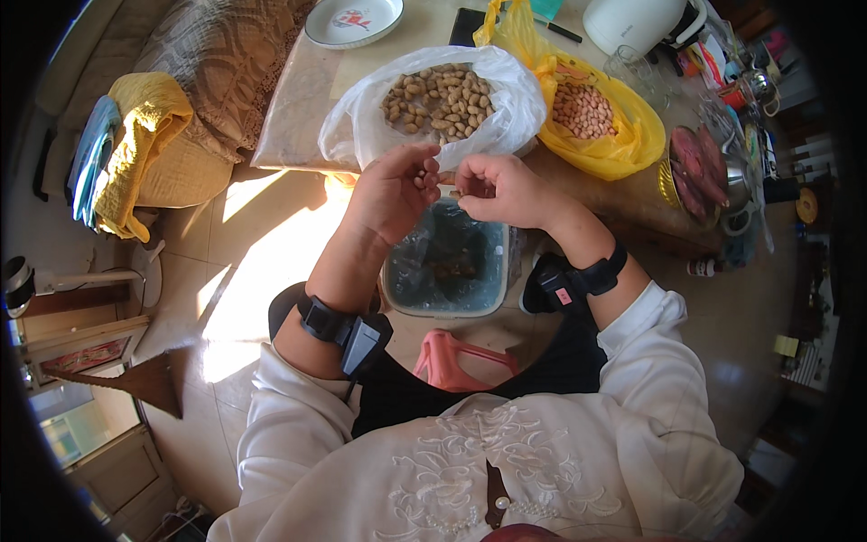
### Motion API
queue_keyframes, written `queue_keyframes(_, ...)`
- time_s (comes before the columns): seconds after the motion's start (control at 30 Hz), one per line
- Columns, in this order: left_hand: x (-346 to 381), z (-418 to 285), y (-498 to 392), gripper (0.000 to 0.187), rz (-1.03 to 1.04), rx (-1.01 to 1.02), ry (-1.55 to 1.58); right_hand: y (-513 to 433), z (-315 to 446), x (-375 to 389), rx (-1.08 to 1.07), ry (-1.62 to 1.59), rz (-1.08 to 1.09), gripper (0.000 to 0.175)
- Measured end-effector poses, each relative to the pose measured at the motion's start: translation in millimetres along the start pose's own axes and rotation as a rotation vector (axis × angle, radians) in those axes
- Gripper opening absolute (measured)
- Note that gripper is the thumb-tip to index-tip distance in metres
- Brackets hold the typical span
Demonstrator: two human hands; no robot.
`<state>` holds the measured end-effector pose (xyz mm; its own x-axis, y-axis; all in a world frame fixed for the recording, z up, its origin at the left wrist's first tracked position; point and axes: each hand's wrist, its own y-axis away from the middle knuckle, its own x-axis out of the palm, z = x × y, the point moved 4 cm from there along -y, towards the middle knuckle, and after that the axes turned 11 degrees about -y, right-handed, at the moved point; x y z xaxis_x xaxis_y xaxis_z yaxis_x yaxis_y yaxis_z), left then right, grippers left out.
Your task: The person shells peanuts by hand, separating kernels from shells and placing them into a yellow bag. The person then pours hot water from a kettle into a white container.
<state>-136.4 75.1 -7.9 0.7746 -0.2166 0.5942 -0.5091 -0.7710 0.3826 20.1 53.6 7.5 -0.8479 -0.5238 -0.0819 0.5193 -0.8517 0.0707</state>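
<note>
My left hand [393, 190] is curled over the front edge of the table, with several pale peanut kernels [421, 179] held in its bent fingers. Beside it, my right hand [508, 190] has thumb and forefinger pinched on a small brown piece, possibly peanut shell, mostly hidden by the fingers. Just beyond both hands lies an open white plastic bag [521, 88] of unshelled peanuts [450, 101]. To its right a yellow plastic bag [637, 146] holds shelled pink peanut kernels [582, 112]. Below my hands stands a bin [443, 314] lined with a plastic bag, dark scraps at its bottom.
On the table [291, 139] are a white enamel dish [353, 20], a white electric kettle [630, 24], a clear glass [626, 64] and purple sweet potatoes [698, 166]. A pink plastic stool [440, 359] is between my legs. Folded towels [145, 135] hang over the sofa at left.
</note>
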Motion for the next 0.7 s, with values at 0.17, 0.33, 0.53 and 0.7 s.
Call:
queue_keyframes(0.17, 5, 2, -1, 0.041, -0.024, 0.062, 0.266, 5, 2, -3, -0.12, 0.39, -0.124, 0.013)
queue_keyframes(0.33, 9, 5, -6, 0.049, 0.022, 0.084, 0.333, 5, -9, -11, 0.085, 0.022, -0.289, 0.011)
queue_keyframes(0.53, 41, 7, -17, 0.054, -0.006, 0.11, 0.393, 4, -28, -24, 0.249, -0.397, -0.349, 0.016)
queue_keyframes(0.7, 102, 19, -48, 0.065, 0.007, 0.096, 0.354, 13, -29, -38, 0.174, -0.673, -0.343, 0.028)
